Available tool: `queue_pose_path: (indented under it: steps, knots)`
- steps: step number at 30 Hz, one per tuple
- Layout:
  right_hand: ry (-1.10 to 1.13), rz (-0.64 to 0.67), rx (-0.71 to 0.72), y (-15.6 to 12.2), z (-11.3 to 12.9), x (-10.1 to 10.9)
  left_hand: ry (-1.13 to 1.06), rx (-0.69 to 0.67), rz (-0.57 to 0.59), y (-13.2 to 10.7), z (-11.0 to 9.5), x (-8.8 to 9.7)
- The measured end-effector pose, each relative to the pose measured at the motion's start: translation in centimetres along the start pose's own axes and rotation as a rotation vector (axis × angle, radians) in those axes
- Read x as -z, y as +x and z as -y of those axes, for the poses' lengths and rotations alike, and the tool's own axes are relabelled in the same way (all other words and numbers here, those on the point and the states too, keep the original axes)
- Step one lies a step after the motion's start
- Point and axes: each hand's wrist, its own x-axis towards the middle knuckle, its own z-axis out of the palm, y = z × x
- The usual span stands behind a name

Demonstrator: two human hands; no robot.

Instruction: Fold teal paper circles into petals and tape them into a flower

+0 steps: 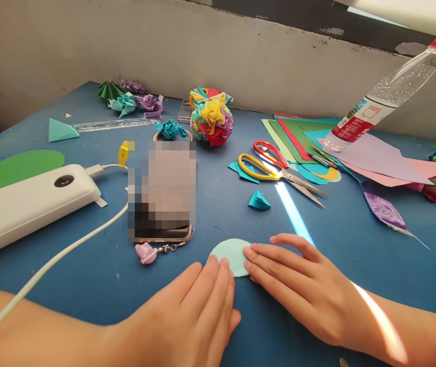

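A pale mint paper piece (230, 253) with a rounded top lies on the blue table (340, 239) near the front edge. My left hand (190, 318) lies flat with its fingertips on the paper's lower left edge. My right hand (298, 288) lies flat beside it, fingertips pressing the paper's right edge. Both hands have their fingers stretched out and hold nothing. The lower part of the paper is hidden under my fingers.
A phone (162, 191) with a charm and a white power bank (26, 204) with cable lie at left. Two pairs of scissors (279, 171), a folded teal piece (258, 201), coloured paper sheets (374, 153), a tilted water bottle (386, 92) and a colourful paper ball (210, 118) lie farther back.
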Motion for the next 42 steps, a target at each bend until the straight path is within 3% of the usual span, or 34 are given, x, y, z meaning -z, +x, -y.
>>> queue_pose_path:
  steps: [7, 12, 24, 27, 35, 42]
  knots:
    - [0.027, -0.022, -0.036, 0.2, 0.0, -0.1, 0.001, 0.021, 0.011, -0.3, -0.4, -0.2]
    - [0.005, -0.003, 0.0, 0.0, -0.3, 0.0, -0.078, -0.006, 0.0, 0.4, 0.7, 0.0]
    - [-0.076, -0.122, 0.06, 0.2, 0.5, 0.1, -0.032, -0.07, -0.263, 1.1, 1.9, -1.3]
    - [-0.165, -0.154, 0.119, -0.1, 0.8, 0.5, 0.027, -0.026, -0.228, 1.2, 2.1, -1.4]
    - [-0.324, -0.15, 0.24, -0.4, 0.9, 0.2, 0.09, -0.081, -0.216, 0.8, 1.7, -0.9]
    - [-0.292, -0.177, 0.17, -0.2, 1.5, -0.4, 0.063, -0.155, -0.186, 0.6, 1.7, -0.7]
